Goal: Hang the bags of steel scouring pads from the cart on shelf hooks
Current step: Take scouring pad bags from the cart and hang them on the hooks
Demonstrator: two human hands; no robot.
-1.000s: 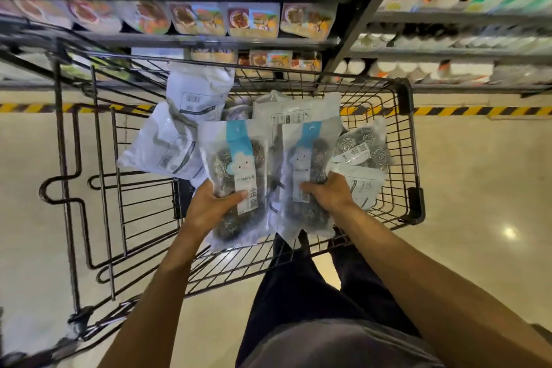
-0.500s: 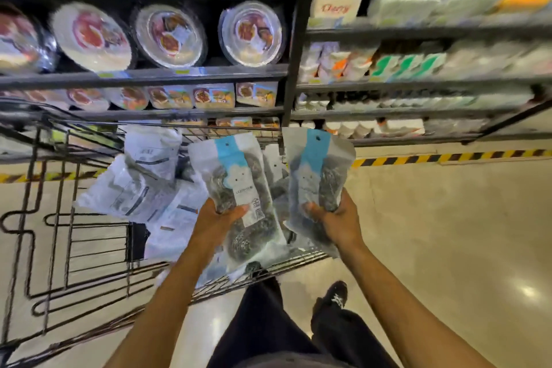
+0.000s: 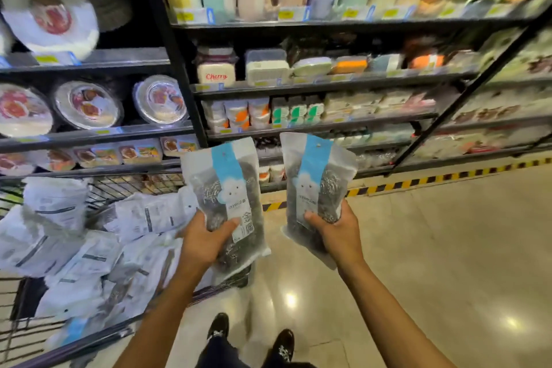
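Step, as I judge it: carry-over from cart to hooks; two bags out, none hung.

Left hand point(image 3: 206, 240) grips the left bag point(image 3: 231, 185) round its lower half, thumb across the front label, fingers behind; right hand point(image 3: 337, 231) grips the right bag point(image 3: 316, 176) the same way, low down. Both bags upright, fronts toward the camera, blue header strip point(image 3: 224, 158) uppermost and clear above each hand; bags apart, not touching. Left bag sits over the near corner of the cart point(image 3: 119, 188); right bag is out over the floor point(image 3: 433, 248), beside the cart. Loose bags point(image 3: 89, 254) lie heaped in the cart, mostly backs up. Shelves point(image 3: 328, 85) ahead carry tubs and boxes; no hook in view; heavy blur.

To do it well: find the hook first; hang one bag at a time; the low grip leaves the header free, but the top may flop, so steady it; bring the header square to the hook tip, label outward; release only once the hook bears the weight.
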